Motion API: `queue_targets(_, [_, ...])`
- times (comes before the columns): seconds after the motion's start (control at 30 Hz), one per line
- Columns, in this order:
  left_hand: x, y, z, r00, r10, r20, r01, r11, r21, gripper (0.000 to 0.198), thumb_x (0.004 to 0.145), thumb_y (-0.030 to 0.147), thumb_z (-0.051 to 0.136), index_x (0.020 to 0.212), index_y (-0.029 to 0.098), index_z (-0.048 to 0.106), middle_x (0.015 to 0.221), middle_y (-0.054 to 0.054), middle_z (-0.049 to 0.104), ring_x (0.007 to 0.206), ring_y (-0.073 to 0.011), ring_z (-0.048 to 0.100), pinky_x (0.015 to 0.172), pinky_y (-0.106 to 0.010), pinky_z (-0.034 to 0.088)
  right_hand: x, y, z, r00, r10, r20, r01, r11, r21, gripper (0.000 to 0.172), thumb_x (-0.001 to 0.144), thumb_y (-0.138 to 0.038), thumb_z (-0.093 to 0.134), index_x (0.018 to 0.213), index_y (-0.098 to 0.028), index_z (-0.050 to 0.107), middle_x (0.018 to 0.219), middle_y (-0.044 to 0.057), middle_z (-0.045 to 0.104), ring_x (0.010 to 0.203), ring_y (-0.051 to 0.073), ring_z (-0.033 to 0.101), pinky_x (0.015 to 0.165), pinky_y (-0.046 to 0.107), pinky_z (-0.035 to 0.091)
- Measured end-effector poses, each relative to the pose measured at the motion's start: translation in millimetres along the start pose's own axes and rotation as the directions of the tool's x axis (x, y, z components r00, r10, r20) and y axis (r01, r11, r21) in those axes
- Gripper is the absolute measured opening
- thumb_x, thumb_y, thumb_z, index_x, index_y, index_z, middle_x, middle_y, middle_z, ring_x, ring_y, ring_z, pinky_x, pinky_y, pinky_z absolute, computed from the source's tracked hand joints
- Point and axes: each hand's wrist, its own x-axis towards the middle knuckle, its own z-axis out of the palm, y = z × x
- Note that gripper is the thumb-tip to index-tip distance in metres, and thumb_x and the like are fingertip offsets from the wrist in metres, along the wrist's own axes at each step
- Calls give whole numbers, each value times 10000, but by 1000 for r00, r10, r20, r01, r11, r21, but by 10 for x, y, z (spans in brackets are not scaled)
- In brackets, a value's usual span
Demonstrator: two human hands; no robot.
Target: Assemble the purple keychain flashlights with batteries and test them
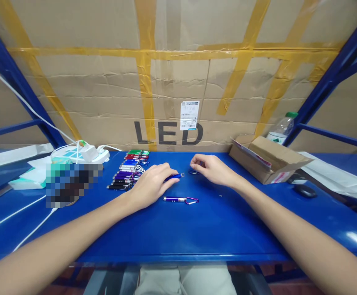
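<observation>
My left hand is closed around a small blue penlight, its silver end pointing right. My right hand is a short way to the right, fingers curled in and thumb drawn to them; anything between the fingertips is too small to make out. Just under those fingertips a dark blue carabiner clip lies on the table. Nearer to me lies a purple penlight with a purple carabiner at its right end. Left of my left hand, several penlights with clips are lined up by colour, green to black.
On the blue table, an open cardboard box stands at right, near a bottle and a black mouse. A power strip with white cables and a blurred-out object lie left. A large carton stands behind.
</observation>
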Motion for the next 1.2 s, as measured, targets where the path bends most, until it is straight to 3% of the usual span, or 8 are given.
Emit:
queue_targets(0.07, [1, -19, 6, 1000, -25, 3, 25, 1000, -19, 251, 1124, 377, 554, 1184, 194, 715, 1053, -68, 732, 990, -231, 701, 896, -360, 522, 27, 117, -5, 1000, 3, -5, -4, 972, -236, 57, 993, -240, 671, 965, -204, 706, 971, 57, 755, 874, 216, 656, 803, 326, 440])
queue_targets(0.17, [5, -37, 7, 998, -53, 21, 54, 998, -30, 245, 1119, 378, 567, 1176, 199, 724, 1066, -67, 741, 1001, -234, 707, 912, -368, 526, 53, 262, 22, 998, -24, 59, 43, 941, -337, 52, 985, -253, 710, 999, -205, 695, 1038, 78, 736, 947, 236, 671, 838, 330, 463])
queue_targets(0.3, [6, -32, 7, 997, -63, 52, 65, 998, -27, 265, 1121, 390, 557, 1179, 197, 730, 1086, -72, 745, 1013, -242, 708, 906, -377, 531, 66, 377, 58, 987, -37, 154, 81, 954, -289, 54, 982, -207, 704, 1030, -196, 683, 1043, 78, 722, 932, 227, 668, 820, 321, 479])
queue_targets(0.43, [-1, -27, 21, 996, -55, 70, 56, 998, -20, 286, 1125, 413, 542, 1175, 212, 739, 1090, -69, 750, 1017, -242, 716, 908, -370, 540, 59, 397, 74, 985, -38, 170, 83, 960, -266, 43, 993, -205, 689, 1027, -196, 663, 1030, 75, 717, 920, 223, 665, 798, 312, 487])
queue_targets(0.5, [-5, -27, 31, 996, -47, 80, 49, 999, -17, 292, 1124, 419, 542, 1171, 213, 744, 1093, -68, 754, 1014, -242, 719, 909, -371, 542, 42, 363, 94, 984, -77, 161, 120, 952, -283, 20, 1019, -196, 650, 1003, -203, 643, 1034, 76, 705, 949, 227, 657, 832, 320, 486])
queue_targets(0.7, [-11, -37, 40, 993, -64, 103, 66, 998, -15, 290, 1120, 411, 554, 1182, 204, 748, 1114, -72, 761, 1029, -249, 718, 917, -384, 543, -22, 231, 175, 963, -219, 156, 264, 881, -393, 174, 1115, -237, 472, 973, -224, 571, 1007, 89, 660, 936, 249, 623, 812, 340, 463])
queue_targets(0.9, [-10, -41, 31, 993, -58, 99, 60, 998, -18, 285, 1119, 414, 555, 1180, 210, 745, 1103, -68, 759, 1021, -246, 720, 907, -377, 543, -2, 236, 174, 980, -179, 86, 192, 965, -177, 107, 1115, -265, 459, 1035, -245, 526, 982, 57, 728, 868, 229, 679, 768, 325, 472])
queue_targets(1.2, [-14, -30, 24, 992, -62, 106, 64, 998, -17, 289, 1120, 415, 553, 1189, 209, 744, 1115, -74, 760, 1032, -251, 714, 924, -386, 545, -6, 98, 156, 978, -195, 72, 200, 978, -60, 130, 1051, -348, 602, 1023, -224, 630, 958, 41, 769, 843, 209, 698, 773, 318, 506])
